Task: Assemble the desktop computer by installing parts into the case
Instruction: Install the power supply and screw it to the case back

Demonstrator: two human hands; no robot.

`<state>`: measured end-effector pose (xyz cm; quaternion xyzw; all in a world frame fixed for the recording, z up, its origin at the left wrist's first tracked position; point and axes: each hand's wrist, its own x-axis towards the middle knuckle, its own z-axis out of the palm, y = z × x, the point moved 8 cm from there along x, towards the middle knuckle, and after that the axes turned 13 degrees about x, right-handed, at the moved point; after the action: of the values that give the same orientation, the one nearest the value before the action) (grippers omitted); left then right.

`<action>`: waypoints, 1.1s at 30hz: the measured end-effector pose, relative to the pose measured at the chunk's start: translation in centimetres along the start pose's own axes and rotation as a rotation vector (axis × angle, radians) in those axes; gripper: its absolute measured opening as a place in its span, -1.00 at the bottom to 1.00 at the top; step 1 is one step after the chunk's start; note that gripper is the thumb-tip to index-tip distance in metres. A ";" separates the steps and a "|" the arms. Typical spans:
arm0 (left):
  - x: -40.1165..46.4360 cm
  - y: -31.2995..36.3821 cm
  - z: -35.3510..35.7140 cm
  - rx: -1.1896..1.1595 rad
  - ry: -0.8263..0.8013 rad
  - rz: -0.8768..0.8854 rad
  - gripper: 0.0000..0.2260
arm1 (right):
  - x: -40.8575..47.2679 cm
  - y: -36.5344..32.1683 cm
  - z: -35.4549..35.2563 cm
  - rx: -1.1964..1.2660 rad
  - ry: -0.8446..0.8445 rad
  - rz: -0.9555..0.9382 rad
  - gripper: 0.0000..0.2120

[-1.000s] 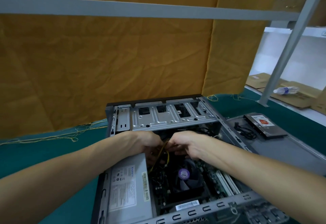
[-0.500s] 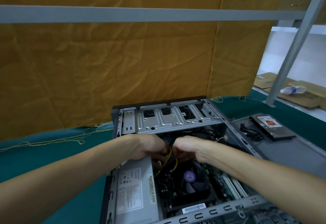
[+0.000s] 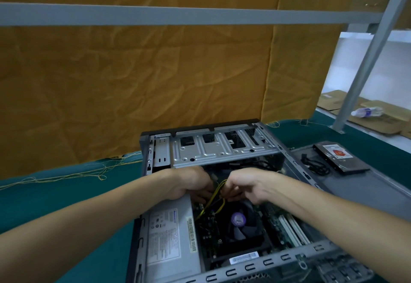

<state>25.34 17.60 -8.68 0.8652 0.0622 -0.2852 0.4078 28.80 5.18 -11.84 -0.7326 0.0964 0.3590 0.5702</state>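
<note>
An open grey computer case (image 3: 222,149) lies on its side on the green table. Inside it are a grey power supply (image 3: 171,236) at the left and a CPU fan (image 3: 239,221) with a purple hub on the motherboard. Yellow and black power cables (image 3: 213,200) rise from beside the power supply. My left hand (image 3: 189,182) and my right hand (image 3: 244,184) meet above the fan, both with fingers curled round these cables. The cable ends are hidden by my fingers.
The case's side panel (image 3: 378,184) lies to the right with a hard drive (image 3: 340,155) and a black cable (image 3: 315,164) on it. A yellow cloth hangs behind. A metal post (image 3: 367,55) stands at the right, and cardboard with a plastic bottle (image 3: 367,111) lies beyond.
Both hands have stayed on the cables and shifted slightly, lifting them a little. The camera view has moved somewhat.
</note>
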 end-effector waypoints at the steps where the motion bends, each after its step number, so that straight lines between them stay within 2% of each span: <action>1: 0.0 0.2 0.0 -0.054 0.006 0.035 -0.89 | 0.0 0.1 -0.1 -0.001 0.007 0.011 -0.55; 2: 0.0 0.3 -0.1 -0.082 0.014 0.062 -0.89 | 0.0 0.2 -0.3 -0.011 0.016 0.013 -0.54; 5: 0.2 -0.1 -0.2 -0.030 0.053 0.112 -0.68 | -0.1 0.2 -0.6 -0.065 0.018 -0.010 -0.51; 7: -0.1 0.2 -0.8 0.057 0.156 0.181 -0.72 | -0.2 -0.3 -0.6 -0.048 0.010 -0.066 -0.65; 9: -0.8 1.7 -1.9 0.342 0.356 0.288 -0.81 | -0.4 -0.5 -0.6 -0.035 0.020 -0.091 -0.79; 11: -1.8 3.2 -2.2 0.626 0.510 0.329 -0.86 | -0.5 -0.6 -0.6 -0.021 0.022 -0.093 -0.82; 16: -3.1 4.7 -2.5 0.842 0.633 0.315 -0.85 | -1.2 -0.6 0.1 0.090 -0.051 -0.062 -0.72; 19: -5.2 5.1 -3.7 0.800 0.757 0.410 -0.84 | -1.4 -0.7 0.6 0.053 -0.076 -0.083 -0.73; 22: -8.5 5.2 -7.0 0.582 0.956 0.499 -0.83 | -1.3 -0.8 0.2 -0.002 -0.033 -0.127 -0.78; 24: -10.2 5.4 -9.1 0.430 1.033 0.580 -0.87 | -1.7 -1.2 -0.1 -0.192 0.004 -0.133 -0.91; 26: -10.4 5.2 -9.2 0.367 0.981 0.659 -0.90 | -2.2 -2.8 -1.0 -0.600 0.140 -0.209 -0.74; 27: -9.9 5.0 -8.8 0.318 0.890 0.678 -0.90 | -2.8 -4.0 -1.4 -0.732 0.221 -0.292 -0.66; 28: -9.2 4.6 -8.2 0.233 0.758 0.685 -0.90 | -3.4 -5.0 -1.2 -0.751 0.237 -0.384 -0.62; 30: -7.9 4.3 -7.3 0.016 0.519 0.696 -0.86 | -4.6 -5.5 0.5 -0.621 0.031 -0.521 -0.69; 32: -6.9 4.2 -6.8 -0.127 0.434 0.659 -0.83 | -6.4 -5.5 2.8 -0.490 -0.208 -0.629 -0.90; 33: -6.5 4.2 -6.5 -0.188 0.392 0.623 -0.82 | -7.0 -5.8 3.1 -0.389 -0.263 -0.682 -0.94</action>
<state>24.26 20.47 0.91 0.8397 -0.1010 0.0305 0.5328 25.61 8.05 -3.27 -0.7645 -0.2952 0.2516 0.5149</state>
